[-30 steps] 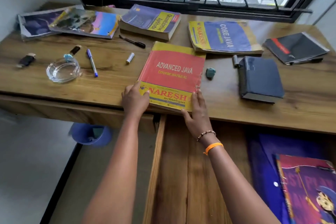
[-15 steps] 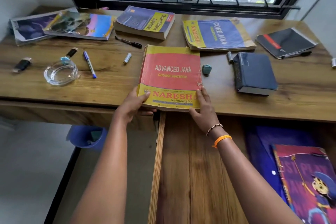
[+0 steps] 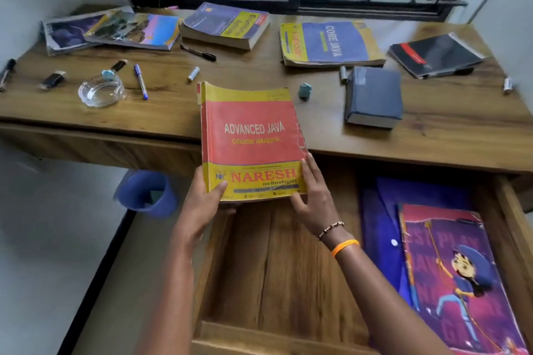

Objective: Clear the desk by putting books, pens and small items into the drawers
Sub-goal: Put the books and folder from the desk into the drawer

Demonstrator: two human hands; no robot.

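Note:
The red and yellow Advanced Java book [image 3: 251, 135] hangs over the desk's front edge, its near end above the open drawer [image 3: 277, 268]. My left hand [image 3: 202, 207] grips its near left corner, thumb on the cover and fingers beneath. My right hand [image 3: 313, 196] lies against the book's near right edge with straight fingers. On the desk [image 3: 173, 112] stay the Core Java book [image 3: 331, 43], a purple and yellow book [image 3: 227, 24], a thick grey book [image 3: 373, 95], a black notebook [image 3: 435, 55], a blue pen [image 3: 140, 81] and a black pen [image 3: 198, 52].
The drawer holds a blue folder [image 3: 380, 228] and a purple cartoon book [image 3: 455, 277] on its right side. A glass ashtray [image 3: 101, 92], batteries [image 3: 193, 73], a teal eraser [image 3: 305, 90] and magazines [image 3: 115, 29] lie on the desk. A blue bin [image 3: 147, 193] stands on the floor.
The Advanced Java book slid toward me off the desk edge and now tilts above the drawer. My left hand went from resting on its corner to gripping it.

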